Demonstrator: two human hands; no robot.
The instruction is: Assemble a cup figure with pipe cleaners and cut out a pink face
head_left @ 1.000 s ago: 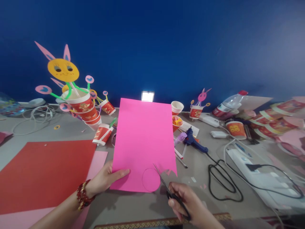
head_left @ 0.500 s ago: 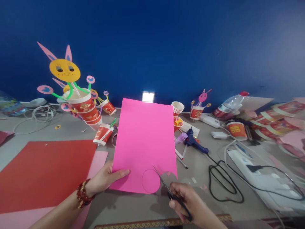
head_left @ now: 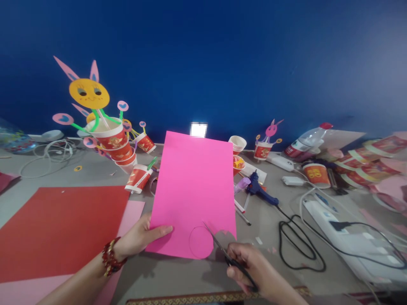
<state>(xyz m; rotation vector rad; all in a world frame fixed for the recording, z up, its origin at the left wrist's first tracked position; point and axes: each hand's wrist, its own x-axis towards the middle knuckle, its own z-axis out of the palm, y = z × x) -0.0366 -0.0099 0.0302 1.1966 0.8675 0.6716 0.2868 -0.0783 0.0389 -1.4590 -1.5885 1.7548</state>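
A bright pink sheet of paper (head_left: 195, 182) is held up over the table, tilted, with a round outline drawn near its lower edge. My left hand (head_left: 149, 236) grips its lower left part, thumb on top and the other fingers hidden beneath. Black-handled scissors (head_left: 240, 271) are in my right hand (head_left: 249, 267), fingers wrapped round the handles. Their blades lie along the upper right side of the drawn circle (head_left: 201, 242), whose right edge is cut free. A curved notch is cut out of the sheet's lower right corner.
Red paper (head_left: 73, 228) lies on pale pink paper (head_left: 135, 207) at left. Behind stand decorated paper cups (head_left: 111, 140). To the right are a blue glue gun (head_left: 260, 190) with black cord, a white power strip (head_left: 346, 245) and a bottle (head_left: 307, 142).
Very little differs. The view has shifted slightly, and the scissors and my right hand stay at almost the same place on the sheet. My left hand keeps its hold.
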